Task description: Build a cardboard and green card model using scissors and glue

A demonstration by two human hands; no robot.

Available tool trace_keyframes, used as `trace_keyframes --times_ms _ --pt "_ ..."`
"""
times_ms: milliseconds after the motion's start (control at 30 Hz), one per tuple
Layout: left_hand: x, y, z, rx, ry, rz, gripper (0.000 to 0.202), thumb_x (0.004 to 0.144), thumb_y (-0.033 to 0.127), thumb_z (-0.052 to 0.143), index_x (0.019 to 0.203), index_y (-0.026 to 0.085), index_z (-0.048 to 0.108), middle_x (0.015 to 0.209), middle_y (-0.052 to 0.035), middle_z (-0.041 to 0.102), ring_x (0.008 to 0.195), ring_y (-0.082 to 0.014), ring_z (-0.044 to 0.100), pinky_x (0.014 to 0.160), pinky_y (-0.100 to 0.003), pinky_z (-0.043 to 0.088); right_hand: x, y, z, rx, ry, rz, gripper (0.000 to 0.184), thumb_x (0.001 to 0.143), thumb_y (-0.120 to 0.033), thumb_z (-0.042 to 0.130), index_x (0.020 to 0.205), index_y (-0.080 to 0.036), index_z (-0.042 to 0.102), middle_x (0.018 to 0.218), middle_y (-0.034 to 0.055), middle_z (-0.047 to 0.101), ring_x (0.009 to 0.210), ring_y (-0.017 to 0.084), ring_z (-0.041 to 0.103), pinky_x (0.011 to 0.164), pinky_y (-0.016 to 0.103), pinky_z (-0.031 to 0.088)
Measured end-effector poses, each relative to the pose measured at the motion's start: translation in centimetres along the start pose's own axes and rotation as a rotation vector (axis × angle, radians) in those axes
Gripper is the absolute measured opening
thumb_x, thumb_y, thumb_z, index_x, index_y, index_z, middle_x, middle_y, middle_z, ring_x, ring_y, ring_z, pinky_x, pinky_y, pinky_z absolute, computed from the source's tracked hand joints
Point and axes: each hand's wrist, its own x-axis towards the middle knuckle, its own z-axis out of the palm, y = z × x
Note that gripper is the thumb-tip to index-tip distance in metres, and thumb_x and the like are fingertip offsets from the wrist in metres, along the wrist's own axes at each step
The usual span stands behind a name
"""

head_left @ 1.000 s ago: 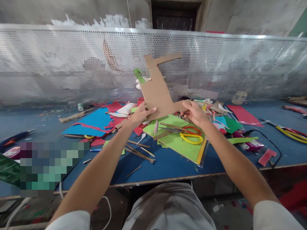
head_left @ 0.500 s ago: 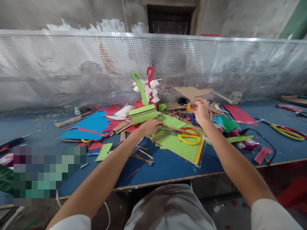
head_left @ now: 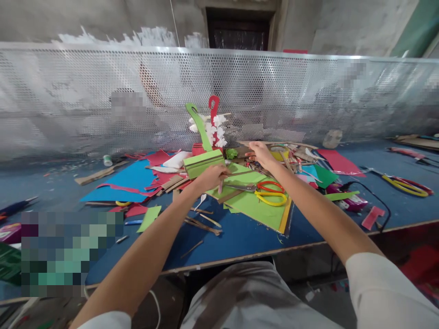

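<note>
My right hand (head_left: 262,153) is stretched out over the pile of scraps, its fingers closed on a brown cardboard cut-out (head_left: 284,144) that lies almost flat and edge-on just above the pile. My left hand (head_left: 212,176) rests with curled fingers at the edge of a light green sheet (head_left: 257,205). A thin wooden strip (head_left: 240,173) and a pink stick (head_left: 220,187) are at its fingers; what it grips is unclear. Scissors (head_left: 270,193) with red and yellow handles lie on the sheet right of that hand. A green box (head_left: 204,163) stands just behind it.
Green and red paper shapes with white flowers (head_left: 212,123) stand behind the box. Blue paper (head_left: 126,178), red scraps and wooden sticks (head_left: 202,224) litter the blue table (head_left: 240,237). A pink tool with a black cord (head_left: 346,201) and yellow scissors (head_left: 404,185) lie right. A perforated metal screen (head_left: 85,100) walls the back.
The cardboard cut-out, held upright in both hands a second ago, has gone with my right hand down to the pile. My left hand let go and dropped to the green sheet.
</note>
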Motion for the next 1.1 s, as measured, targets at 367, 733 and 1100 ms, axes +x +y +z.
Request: trace_keyframes --times_ms 367,733,1100 --pt "-0.8 -2.0 -1.8 -0.423 0.153 -0.172 0.035 0.083 0.037 0.067 0.106 0.015 0.081 0.086 -0.007 0.08 0.076 -0.0219 0.072 0.069 -0.029 0.055 -1.1 -0.8 -1.8 -0.558 -0.427 -0.209 0.03 0.097 -0.049 0.07 0.099 -0.02 0.076 0.091 0.0068 0.079 0.074 0.016 0.068 0.063 0.023 0.049" --pt "-1.8 -0.9 -4.8 -0.474 0.265 -0.186 0.027 0.084 0.038 0.073 0.099 0.017 0.08 0.095 -0.0095 0.083 0.089 -0.0247 0.078 0.082 -0.034 0.06 -4.4 0.0 -2.2 -0.08 -0.467 -0.088 0.026 0.094 -0.029 0.071 0.116 -0.017 0.076 0.103 0.0126 0.083 0.078 0.017 0.075 0.061 0.024 0.055" --pt "-1.8 -2.8 -4.2 -0.454 0.294 -0.218 0.038 0.081 0.047 0.078 0.103 0.016 0.08 0.093 -0.0099 0.082 0.084 -0.0242 0.077 0.081 -0.035 0.06 -4.5 0.3 -3.0 0.032 -0.405 -0.078 0.018 0.094 -0.029 0.074 0.108 -0.018 0.074 0.109 0.0128 0.082 0.078 0.017 0.075 0.058 0.023 0.054"
